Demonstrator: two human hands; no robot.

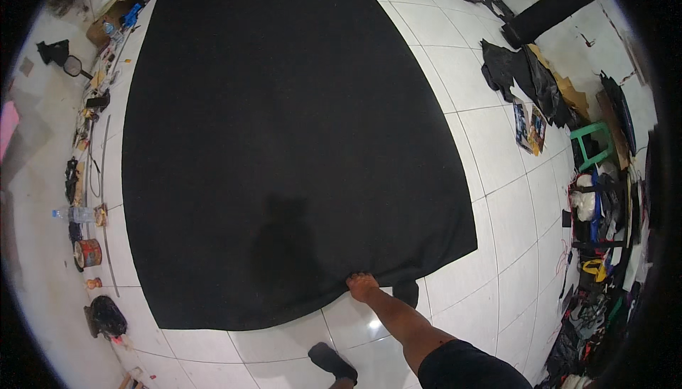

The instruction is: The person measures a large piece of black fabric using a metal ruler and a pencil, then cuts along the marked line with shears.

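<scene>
Your right hand (362, 286) is closed on the near edge of the black cloth (284, 140). The cloth is matte, smooth and broad, spread flat over the white tiled floor (511, 204). Your left hand is out of view.

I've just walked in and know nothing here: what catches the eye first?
A huge black cloth spread over the white tiled floor fills most of the view. The person's right hand pinches its near edge. Clutter lines both sides, with a green stool on the right.

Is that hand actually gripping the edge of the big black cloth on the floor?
Touching. The head view shows the right hand closed on the near edge of the black cloth, which puckers upward at the fingers, with no gap between them.
</scene>
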